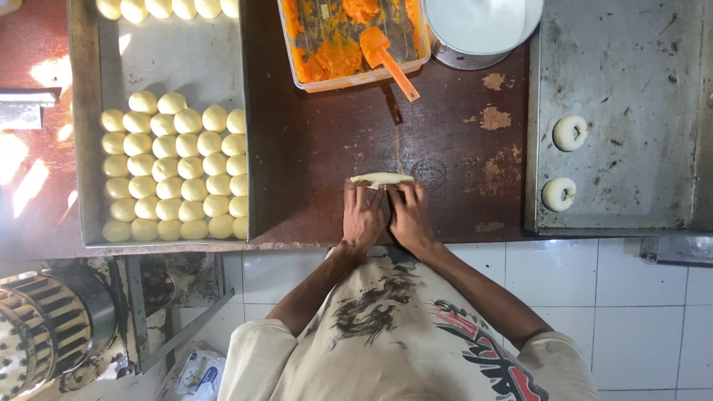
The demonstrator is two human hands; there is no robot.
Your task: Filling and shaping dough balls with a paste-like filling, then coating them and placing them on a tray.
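Observation:
A flattened strip of pale dough (382, 179) lies on the dark brown worktop (319, 148) near its front edge. My left hand (362, 217) and my right hand (410, 214) rest side by side just behind it, fingertips pressing on the dough's near edge. Both hands are flat with fingers together, gripping nothing else.
A metal tray (85, 148) at left holds several round dough balls (174, 167). A plastic tub of orange filling (349, 44) with an orange spatula (390, 59) stands at the back, next to a metal bowl (479, 30). The right tray (631, 111) carries two shaped dough rings (570, 133) (558, 194).

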